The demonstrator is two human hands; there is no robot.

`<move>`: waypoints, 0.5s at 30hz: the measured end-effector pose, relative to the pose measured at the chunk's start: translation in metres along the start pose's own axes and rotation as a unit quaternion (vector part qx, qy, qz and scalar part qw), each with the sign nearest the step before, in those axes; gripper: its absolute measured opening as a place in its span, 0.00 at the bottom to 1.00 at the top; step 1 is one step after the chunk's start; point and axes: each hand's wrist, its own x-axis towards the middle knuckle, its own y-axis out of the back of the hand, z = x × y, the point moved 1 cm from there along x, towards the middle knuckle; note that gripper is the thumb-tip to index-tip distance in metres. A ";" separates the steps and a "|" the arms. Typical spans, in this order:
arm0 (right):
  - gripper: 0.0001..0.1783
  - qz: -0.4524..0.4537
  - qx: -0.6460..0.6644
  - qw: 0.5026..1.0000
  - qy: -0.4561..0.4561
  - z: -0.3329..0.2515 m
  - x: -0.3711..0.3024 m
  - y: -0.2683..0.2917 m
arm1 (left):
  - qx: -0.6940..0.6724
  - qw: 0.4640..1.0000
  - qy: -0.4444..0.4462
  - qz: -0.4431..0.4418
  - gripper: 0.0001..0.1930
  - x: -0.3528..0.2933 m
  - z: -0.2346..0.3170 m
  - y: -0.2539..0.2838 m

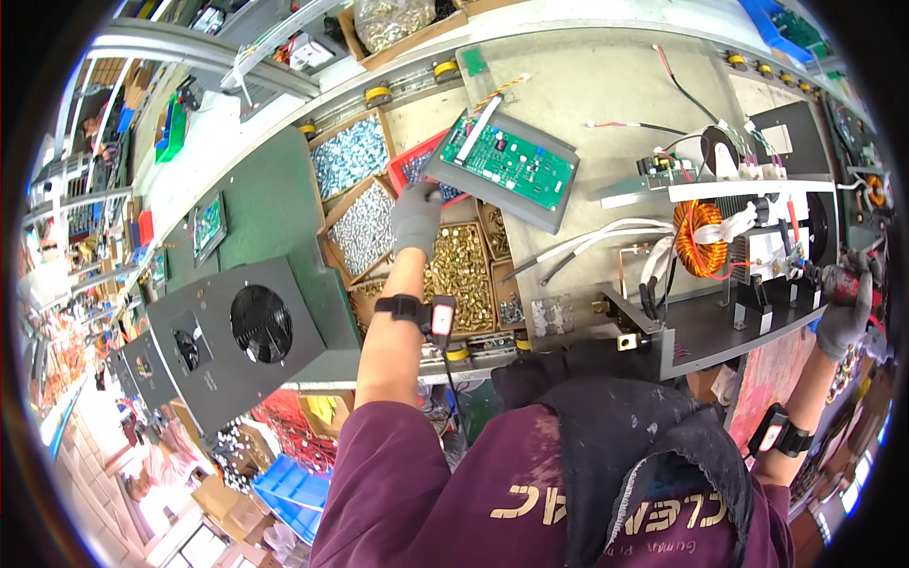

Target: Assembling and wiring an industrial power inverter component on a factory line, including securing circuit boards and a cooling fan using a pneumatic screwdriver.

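Note:
My left hand (417, 220), in a grey glove, is at the near edge of a red tray (402, 163) holding small screws. Its fingers are curled together, and anything in them is too small or hidden to make out. Beside it, a dark panel with a green circuit board (519, 163) lies tilted, partly over the tray. On the far right my gloved right hand (843, 322) is wrapped round a red and black power screwdriver (839, 284). The tool points toward an open metal chassis (757, 336) with a copper-wound ring coil (699, 239) and thick white cables.
Cardboard boxes hold silver screws (362, 227), bluish screws (348, 156) and brass-coloured fasteners (458, 270). A dark fan panel (237, 336) stands at the left on the green bench (270, 204). Loose wires (686, 85) lie beyond the chassis. Rollers (378, 96) line the bench edge.

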 end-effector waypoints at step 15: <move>0.15 0.118 -0.092 0.983 0.108 0.008 -0.005 -0.046 | -0.417 0.889 0.158 -0.099 0.08 0.015 -0.039 0.001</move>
